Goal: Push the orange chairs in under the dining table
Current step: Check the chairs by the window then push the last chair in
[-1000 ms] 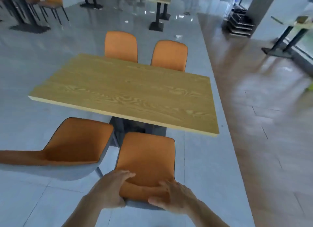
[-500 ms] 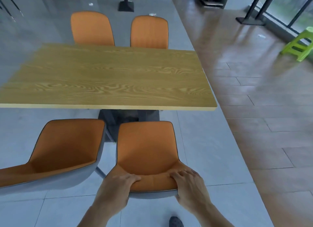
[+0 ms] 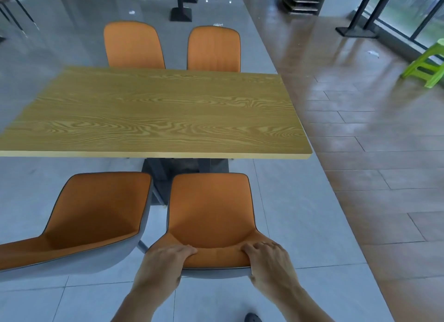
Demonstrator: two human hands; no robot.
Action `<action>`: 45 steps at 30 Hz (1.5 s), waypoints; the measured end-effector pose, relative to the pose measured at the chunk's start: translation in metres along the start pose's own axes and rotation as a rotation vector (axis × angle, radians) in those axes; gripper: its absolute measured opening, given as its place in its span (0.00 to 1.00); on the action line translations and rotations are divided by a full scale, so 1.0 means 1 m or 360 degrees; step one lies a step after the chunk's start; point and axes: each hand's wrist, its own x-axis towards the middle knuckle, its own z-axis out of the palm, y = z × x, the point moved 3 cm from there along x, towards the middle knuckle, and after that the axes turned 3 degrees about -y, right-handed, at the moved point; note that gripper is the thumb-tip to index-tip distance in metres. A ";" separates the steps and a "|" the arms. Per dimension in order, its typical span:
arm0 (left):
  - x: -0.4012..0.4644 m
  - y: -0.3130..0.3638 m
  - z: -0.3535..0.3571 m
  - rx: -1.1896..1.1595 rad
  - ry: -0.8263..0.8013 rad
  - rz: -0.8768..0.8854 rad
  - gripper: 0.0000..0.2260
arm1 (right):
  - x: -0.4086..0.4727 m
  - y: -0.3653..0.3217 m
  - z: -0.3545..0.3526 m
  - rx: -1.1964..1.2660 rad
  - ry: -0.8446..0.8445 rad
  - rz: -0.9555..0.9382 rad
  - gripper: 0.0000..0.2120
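Note:
A wooden dining table (image 3: 156,112) fills the middle of the head view. The near right orange chair (image 3: 209,208) stands just short of the table's front edge, its seat facing the table. My left hand (image 3: 165,259) and my right hand (image 3: 269,259) both grip the top of its backrest. The near left orange chair (image 3: 96,211) stands beside it, turned at an angle and apart from the table. Two more orange chairs, far left (image 3: 134,45) and far right (image 3: 213,49), show their backrests behind the far edge.
The table's dark pedestal base (image 3: 182,170) sits between the near chairs. A green plastic stool (image 3: 427,64) stands at the right on the brown wood floor. Black bases of other tables (image 3: 181,13) lie beyond. My shoe tip (image 3: 252,318) shows at the bottom.
The view has squared up to the table and come closer. Both hands have shifted to grip the backrest's top edge; the held chair sits straighter toward the table.

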 end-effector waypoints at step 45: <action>0.018 0.004 0.010 0.0012 0.0115 0.0001 0.32 | 0.012 0.019 0.001 -0.0067 -0.0030 0.0075 0.19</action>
